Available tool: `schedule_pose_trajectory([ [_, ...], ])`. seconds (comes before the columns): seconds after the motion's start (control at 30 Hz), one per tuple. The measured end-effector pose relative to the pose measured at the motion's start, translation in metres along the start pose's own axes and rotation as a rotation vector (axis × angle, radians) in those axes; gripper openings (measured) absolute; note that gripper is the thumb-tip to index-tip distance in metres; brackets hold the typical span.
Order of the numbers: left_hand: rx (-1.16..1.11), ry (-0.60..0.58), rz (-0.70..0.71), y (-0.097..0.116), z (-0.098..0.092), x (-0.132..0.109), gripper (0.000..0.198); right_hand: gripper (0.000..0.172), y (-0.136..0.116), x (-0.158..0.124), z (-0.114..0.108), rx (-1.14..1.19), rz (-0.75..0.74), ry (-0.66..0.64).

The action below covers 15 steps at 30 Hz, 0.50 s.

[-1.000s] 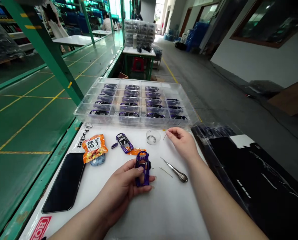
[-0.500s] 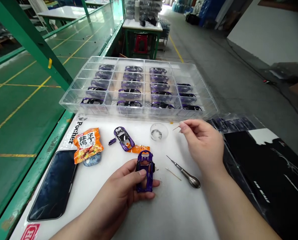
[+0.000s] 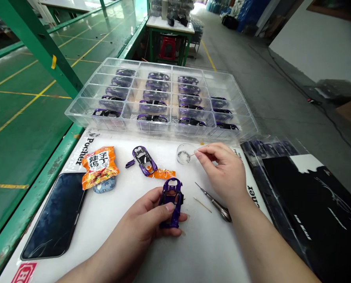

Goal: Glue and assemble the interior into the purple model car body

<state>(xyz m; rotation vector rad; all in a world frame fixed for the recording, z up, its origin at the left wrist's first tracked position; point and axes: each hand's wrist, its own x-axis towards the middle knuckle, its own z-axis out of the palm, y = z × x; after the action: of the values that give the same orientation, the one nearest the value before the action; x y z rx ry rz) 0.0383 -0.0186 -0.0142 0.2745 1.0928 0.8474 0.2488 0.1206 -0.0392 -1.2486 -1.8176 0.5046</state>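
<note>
The left hand [image 3: 147,214] is clamped on a purple car shell [image 3: 169,198], thumb across it, held just above the white surface [image 3: 210,247]; the right hand [image 3: 224,169], well apart from it, pinches a thin stick [image 3: 192,154] between thumb and fingertips, its tip at the small clear dish [image 3: 179,151]; whether that tip touches the dark bits inside, I can't tell from here; I'd judge the step in hand to be picking something up from the dish, with the shell kept ready; the next move, to my mind, calls for a light, steady pinch and a clear path past the metal-handled tool [image 3: 219,207] and the swab [image 3: 203,204] lying near the shell.
</note>
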Motion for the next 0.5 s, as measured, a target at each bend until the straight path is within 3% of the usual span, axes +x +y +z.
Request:
schedule_pose_trajectory([
  [0.3,0.040,-0.018,0.011,-0.0008,-0.0013,-0.0006,0.036,0.009,0.0010,0.0003,0.0013,0.017,0.030,-0.038],
  [0.5,0.019,-0.017,0.012,-0.0007,-0.0009,-0.0002,0.036,0.012,0.0011,-0.0021,-0.0014,0.026,0.037,0.036],
])
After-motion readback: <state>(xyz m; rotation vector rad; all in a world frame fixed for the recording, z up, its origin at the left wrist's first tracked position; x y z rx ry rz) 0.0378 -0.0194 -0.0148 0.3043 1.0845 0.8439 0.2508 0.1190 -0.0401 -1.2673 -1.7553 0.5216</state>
